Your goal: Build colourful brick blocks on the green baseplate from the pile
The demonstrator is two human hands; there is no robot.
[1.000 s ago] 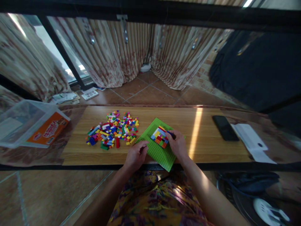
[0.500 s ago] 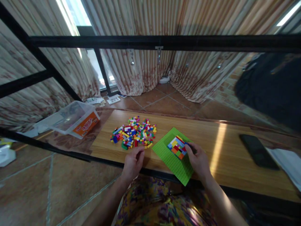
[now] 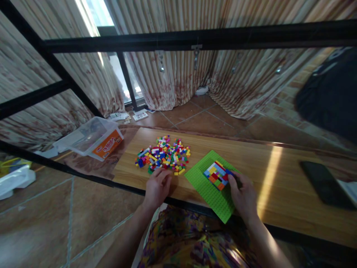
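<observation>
A heap of small colourful toy bricks (image 3: 167, 153) lies on the wooden table. At its near edge is my left hand (image 3: 158, 186), fingers curled and bent down into the bricks; whatever they grip is hidden. The green baseplate (image 3: 200, 178) lies turned at an angle, its near corner past the table's front edge. On it sits a multicoloured block of joined bricks (image 3: 216, 175). My right hand (image 3: 244, 195) is over the plate's right side, with a dark blue brick (image 3: 230, 172) between thumb and fingers at the block's right edge.
A clear plastic tub (image 3: 95, 136) with an orange label stands left of the table top (image 3: 128, 178). To the right lie a black phone (image 3: 326, 184) and white paper (image 3: 348, 191). A black metal rail (image 3: 178, 41) crosses in front of the curtains (image 3: 178, 82).
My left hand has moved forward onto the near edge of the heap, covering a red brick there. My right hand keeps the blue brick by the block. The whole view has shifted slightly.
</observation>
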